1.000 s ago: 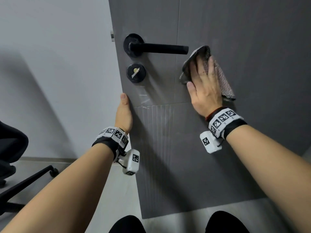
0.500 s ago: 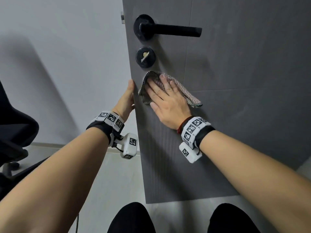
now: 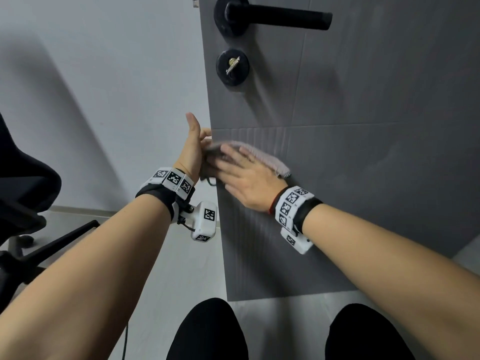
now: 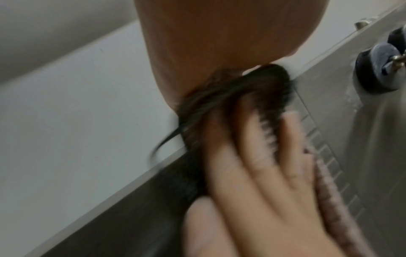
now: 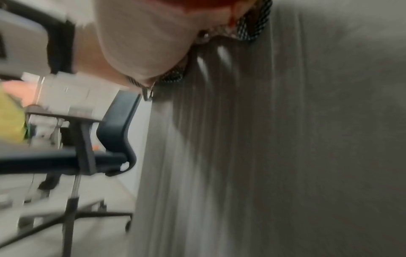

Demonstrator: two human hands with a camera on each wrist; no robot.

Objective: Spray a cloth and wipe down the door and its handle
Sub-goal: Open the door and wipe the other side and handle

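The dark grey door (image 3: pixel 363 152) fills the right of the head view, with its black lever handle (image 3: pixel 275 16) and round lock (image 3: pixel 233 67) near the top. My right hand (image 3: pixel 244 175) lies flat with straight fingers on the grey cloth (image 3: pixel 262 155) and presses it against the door by its left edge, below the lock. My left hand (image 3: pixel 193 146) holds that edge. Its thumb is raised and its fingers reach round the edge out of sight. In the blurred left wrist view the cloth (image 4: pixel 241 97) bunches under the right fingers (image 4: pixel 252 165).
A black office chair (image 3: pixel 23 193) stands on the pale floor at the left, with its wheeled base (image 3: pixel 52 245) reaching toward my left arm. A white wall (image 3: pixel 104 87) lies left of the door edge. My knees (image 3: pixel 207 331) are just below the door.
My right hand has swept the cloth from right of the handle down and left to the door edge below the lock. The left thumb has lifted off the door.
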